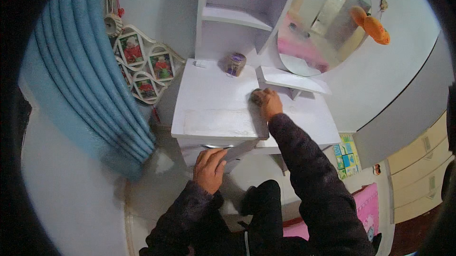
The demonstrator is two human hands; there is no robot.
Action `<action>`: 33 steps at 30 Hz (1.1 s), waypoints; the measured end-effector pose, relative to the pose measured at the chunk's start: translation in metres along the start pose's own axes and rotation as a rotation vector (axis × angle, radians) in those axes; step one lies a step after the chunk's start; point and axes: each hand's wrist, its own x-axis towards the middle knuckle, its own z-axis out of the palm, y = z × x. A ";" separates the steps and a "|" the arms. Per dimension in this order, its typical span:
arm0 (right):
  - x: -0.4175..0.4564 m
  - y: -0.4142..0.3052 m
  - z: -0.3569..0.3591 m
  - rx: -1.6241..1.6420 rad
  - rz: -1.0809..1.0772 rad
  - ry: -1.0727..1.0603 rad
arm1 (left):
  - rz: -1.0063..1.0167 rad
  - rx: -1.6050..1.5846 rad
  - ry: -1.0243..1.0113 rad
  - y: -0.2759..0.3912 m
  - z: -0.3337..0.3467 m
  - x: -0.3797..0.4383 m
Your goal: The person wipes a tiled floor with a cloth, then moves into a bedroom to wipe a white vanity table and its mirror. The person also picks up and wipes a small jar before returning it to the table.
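Note:
My right hand rests at the right edge of the raised white dresser top, its fingers closed around a small dark object. Blur and the fingers keep me from telling exactly what that object is. Below the front edge, my left hand is in front of the drawer, fingers loosely bent and thumb apart. Its fingertips come close to the metal drawer handle; whether they touch it cannot be seen. A lidded jar with purplish contents stands at the back of the top. Nearby lies a small white object.
White shelves rise behind the dresser, beside an oval mirror. A small raised shelf stands over the lower tabletop. Blue curtains and a photo frame hang left. Cream drawers stand right.

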 end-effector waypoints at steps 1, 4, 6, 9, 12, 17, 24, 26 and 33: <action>0.016 -0.015 0.002 -0.004 0.057 -0.037 | -0.020 0.044 -0.004 -0.009 -0.011 -0.002; 0.022 -0.039 0.017 0.024 0.095 -0.088 | -0.037 0.061 0.035 -0.010 -0.016 0.006; 0.001 -0.109 0.016 0.167 -0.203 -0.082 | -0.066 0.105 0.052 -0.019 -0.031 0.012; -0.039 -0.162 -0.021 0.377 -0.424 -0.165 | -0.048 0.135 0.077 -0.022 -0.043 0.021; -0.042 -0.128 -0.048 0.494 -0.434 -0.191 | -0.050 0.184 0.075 -0.026 -0.046 0.012; -0.018 -0.045 -0.011 0.134 -0.052 -0.025 | -0.134 0.343 0.114 -0.045 -0.067 -0.012; 0.025 -0.212 0.055 0.425 -0.347 -0.029 | -0.313 0.234 0.213 -0.042 -0.065 0.007; 0.006 -0.282 0.033 0.388 -0.359 -0.048 | -0.340 0.226 0.246 -0.046 -0.083 0.000; -0.040 -0.188 -0.012 0.361 -0.367 -0.053 | -0.239 0.294 0.220 -0.055 -0.086 -0.005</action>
